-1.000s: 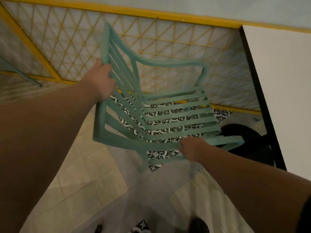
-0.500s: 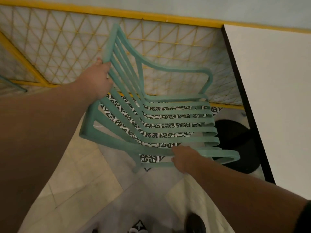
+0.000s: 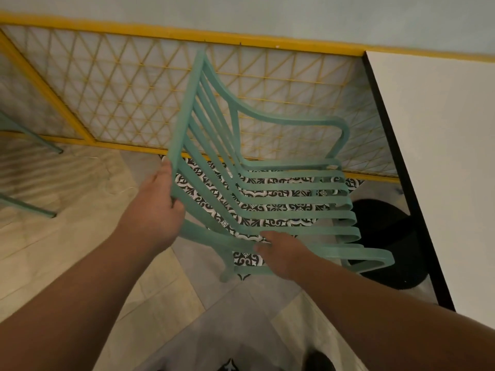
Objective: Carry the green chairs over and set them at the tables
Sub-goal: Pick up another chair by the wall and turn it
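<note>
- Green slatted plastic, the chair point(image 3: 281, 183) sits in front of us, its backrest toward the left and its seat running toward the right.
- Our left hand point(image 3: 154, 210) grips the outer edge of the backrest, fingers point(image 3: 174, 202) curled shut around the green rail.
- Our right hand point(image 3: 284, 253) closes on the near armrest where it meets the seat, with the fingers wrapped over the top of that rail.
- We see the far armrest curve up in front of a yellow lattice fence point(image 3: 134, 103) that runs along the back of the scene.
- We find the white counter point(image 3: 442, 156) with a dark edge just to the right of the chair, and the chair's front end lies close to that edge.
- Beneath the counter a round black base point(image 3: 388, 236) sits on the floor, partly behind the chair's front.
- Through the seat slats we see black-and-white patterned tiles point(image 3: 267, 207); the floor nearer to us is pale beige and grey.
- At the left edge, thin green legs point(image 3: 32, 207) of another piece of furniture touch the floor, well apart from our chair.
- We cannot tell whether the chair's legs rest on the floor.
</note>
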